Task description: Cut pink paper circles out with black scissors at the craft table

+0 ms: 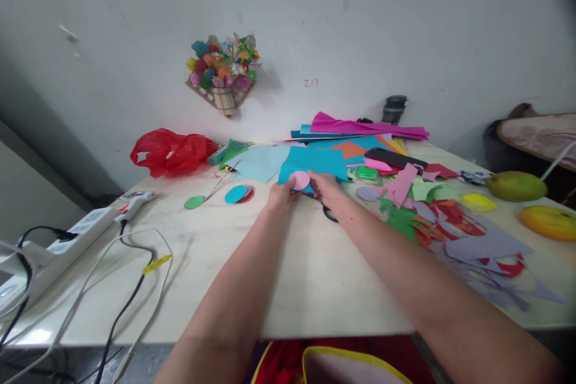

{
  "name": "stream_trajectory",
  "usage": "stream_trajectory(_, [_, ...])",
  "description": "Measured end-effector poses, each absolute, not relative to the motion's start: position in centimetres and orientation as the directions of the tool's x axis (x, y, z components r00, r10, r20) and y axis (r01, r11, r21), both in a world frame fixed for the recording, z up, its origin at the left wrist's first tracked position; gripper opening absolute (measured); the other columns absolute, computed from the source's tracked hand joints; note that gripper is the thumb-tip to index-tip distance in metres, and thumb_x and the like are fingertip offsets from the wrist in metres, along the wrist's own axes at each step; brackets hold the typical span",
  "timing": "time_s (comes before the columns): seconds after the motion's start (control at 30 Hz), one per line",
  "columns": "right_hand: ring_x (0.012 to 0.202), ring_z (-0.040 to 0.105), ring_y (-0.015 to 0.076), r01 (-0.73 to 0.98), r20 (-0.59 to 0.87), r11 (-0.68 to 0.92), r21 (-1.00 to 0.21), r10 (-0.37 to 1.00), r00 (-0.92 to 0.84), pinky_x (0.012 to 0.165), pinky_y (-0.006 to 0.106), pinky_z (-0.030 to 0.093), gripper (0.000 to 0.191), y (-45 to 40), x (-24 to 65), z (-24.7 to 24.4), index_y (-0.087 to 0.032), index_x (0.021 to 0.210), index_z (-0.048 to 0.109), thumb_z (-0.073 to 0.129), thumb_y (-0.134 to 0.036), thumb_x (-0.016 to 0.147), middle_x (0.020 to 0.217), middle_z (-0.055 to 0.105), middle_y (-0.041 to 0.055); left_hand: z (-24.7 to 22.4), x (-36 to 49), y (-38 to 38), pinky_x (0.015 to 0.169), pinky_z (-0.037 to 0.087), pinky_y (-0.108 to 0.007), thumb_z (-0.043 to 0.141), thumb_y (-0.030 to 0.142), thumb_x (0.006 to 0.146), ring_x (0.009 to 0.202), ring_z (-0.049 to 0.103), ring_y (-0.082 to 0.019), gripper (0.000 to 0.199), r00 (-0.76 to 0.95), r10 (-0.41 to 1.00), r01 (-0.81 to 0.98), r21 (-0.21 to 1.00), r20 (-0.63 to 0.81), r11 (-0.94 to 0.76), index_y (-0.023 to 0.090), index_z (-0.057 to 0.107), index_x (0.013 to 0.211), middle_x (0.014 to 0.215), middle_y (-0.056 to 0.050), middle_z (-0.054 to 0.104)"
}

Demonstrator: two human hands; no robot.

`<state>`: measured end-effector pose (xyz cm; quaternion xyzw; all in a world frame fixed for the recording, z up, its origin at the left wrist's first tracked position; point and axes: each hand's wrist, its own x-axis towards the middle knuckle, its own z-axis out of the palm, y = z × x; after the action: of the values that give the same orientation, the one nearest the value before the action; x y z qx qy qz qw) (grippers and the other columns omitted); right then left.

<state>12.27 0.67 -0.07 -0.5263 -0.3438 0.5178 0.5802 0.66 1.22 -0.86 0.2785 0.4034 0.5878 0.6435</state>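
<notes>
A sheet of bright blue paper (317, 159) is held up between my two hands at the middle of the table. My left hand (283, 193) pinches its lower left corner, with a pink paper circle (299, 180) lying flat against the sheet. On the sheet's lower edge, right of the circle, my right hand (324, 188) has its fingers closed; its fingertips are partly hidden. Black-handled scissors (330, 214) show beneath the right wrist, their blades out of sight. To the left lie a small stack of paper circles (236, 194), blue on top, and a green circle (194, 203).
Paper scraps (445, 222) cover the right side, near a phone (396, 159) and two mangoes (516, 186). Rolled magenta paper (366, 126) lies along the wall. A red plastic bag (173, 151) sits back left. A power strip (83, 231) and loose cables occupy the left.
</notes>
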Motion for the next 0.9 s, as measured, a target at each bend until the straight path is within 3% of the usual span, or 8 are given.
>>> stream_trajectory(0.13, [0.038,0.032,0.0065,-0.21,-0.132,-0.085,-0.974,0.966,0.222,0.032,0.02,0.021,0.03,0.56,12.23,0.0,-0.019,0.056,0.046,0.068,-0.033,0.072,0.043,0.04,-0.0064,-0.68,0.69,1.13,0.072,0.056,-0.036,0.071,0.012,0.07,0.073,0.067,-0.022,0.024,-0.019,0.979,-0.523,0.836,-0.204,0.164,0.011,0.062,0.093,0.074,-0.007,0.068])
stream_trajectory(0.27, [0.037,0.032,0.0064,-0.171,-0.138,-0.096,-0.981,0.957,0.254,0.032,0.02,0.021,0.033,0.47,12.11,0.1,-0.02,0.053,0.04,0.067,-0.024,0.071,0.041,0.04,-0.0068,-0.71,0.66,1.17,0.072,0.056,-0.035,0.07,0.009,0.07,0.073,0.067,-0.021,0.024,-0.021,0.979,-0.537,0.828,-0.202,0.16,0.011,0.063,0.093,0.072,-0.006,0.066])
stream_trajectory(0.57, [0.036,0.034,0.0072,-0.178,-0.14,-0.097,-0.979,0.958,0.252,0.033,0.021,0.022,0.028,0.72,12.24,-0.13,-0.02,0.053,0.043,0.066,-0.022,0.07,0.041,0.043,-0.0058,-0.4,0.63,0.97,0.073,0.057,-0.034,0.07,0.007,0.069,0.071,0.068,-0.021,0.031,-0.013,0.977,-0.551,0.818,-0.211,0.169,0.011,0.062,0.099,0.073,-0.007,0.067])
stream_trajectory(0.9, [0.036,0.034,0.007,-0.175,-0.143,-0.099,-0.979,0.956,0.258,0.034,0.021,0.022,0.031,0.53,12.15,0.09,-0.02,0.051,0.041,0.065,-0.021,0.07,0.04,0.041,-0.0058,0.05,0.65,0.73,0.072,0.057,-0.036,0.065,0.003,0.072,0.065,0.066,-0.019,0.024,-0.015,0.971,-0.566,0.803,-0.239,0.189,0.008,0.062,0.095,0.07,-0.007,0.065])
